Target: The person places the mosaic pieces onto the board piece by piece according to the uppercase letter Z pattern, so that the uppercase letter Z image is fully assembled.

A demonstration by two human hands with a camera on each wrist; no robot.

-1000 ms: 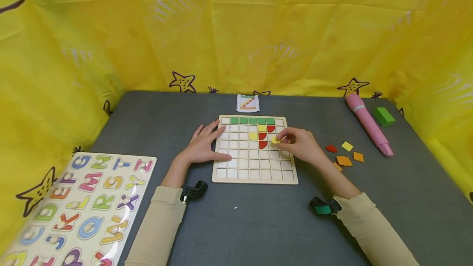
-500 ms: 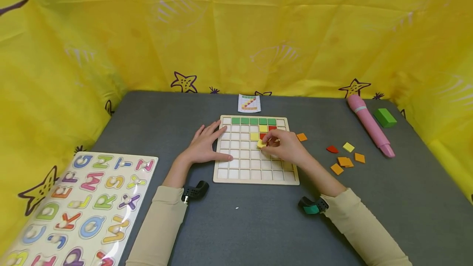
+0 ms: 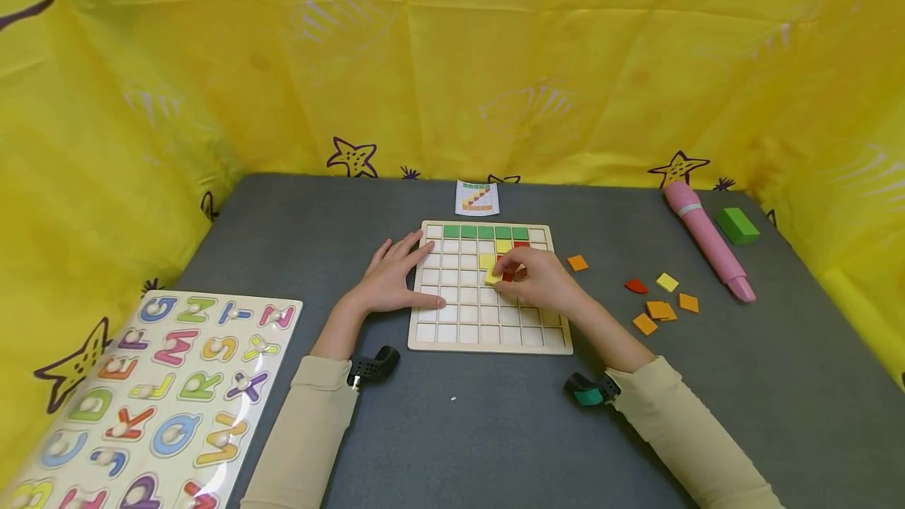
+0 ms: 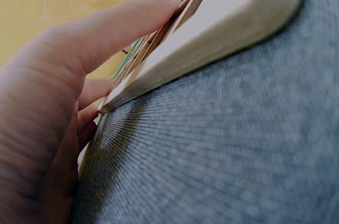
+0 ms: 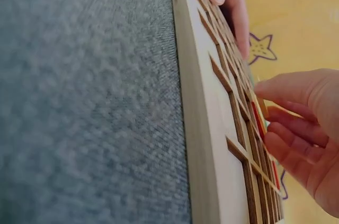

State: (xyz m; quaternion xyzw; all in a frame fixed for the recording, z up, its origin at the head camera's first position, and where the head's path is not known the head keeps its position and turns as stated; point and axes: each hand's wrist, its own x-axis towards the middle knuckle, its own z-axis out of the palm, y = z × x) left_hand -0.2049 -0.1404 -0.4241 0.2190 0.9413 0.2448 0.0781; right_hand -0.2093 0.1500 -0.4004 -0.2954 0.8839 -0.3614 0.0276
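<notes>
A wooden grid board [image 3: 488, 349] lies on the dark table, with green squares [image 3: 485, 232] along its top row and yellow and red tiles below them. My left hand [image 3: 385, 281] rests on the board's left side, fingers spread and thumb over the frame, as the left wrist view also shows. Between thumb and fingertips my right hand [image 3: 540, 280] pinches a yellow square tile [image 3: 491, 278], low over a cell near the middle. Red tiles [image 3: 507, 276] beside it are partly hidden by the fingers. In the right wrist view the right hand [image 5: 302, 128] hovers close over the grid.
A pattern card [image 3: 477, 198] lies behind the board. Loose orange tiles [image 3: 661, 310], a yellow tile [image 3: 667, 282] and a red tile [image 3: 635, 286] lie to the right. Beyond them are a pink marker-shaped object [image 3: 709, 242] and a green block [image 3: 738, 225]. An alphabet puzzle [image 3: 279, 336] occupies the left.
My right hand has moved left across the board with the yellow tile, from the right-hand columns to near the middle, uncovering an orange tile beside the board. The left hand stays in place.
</notes>
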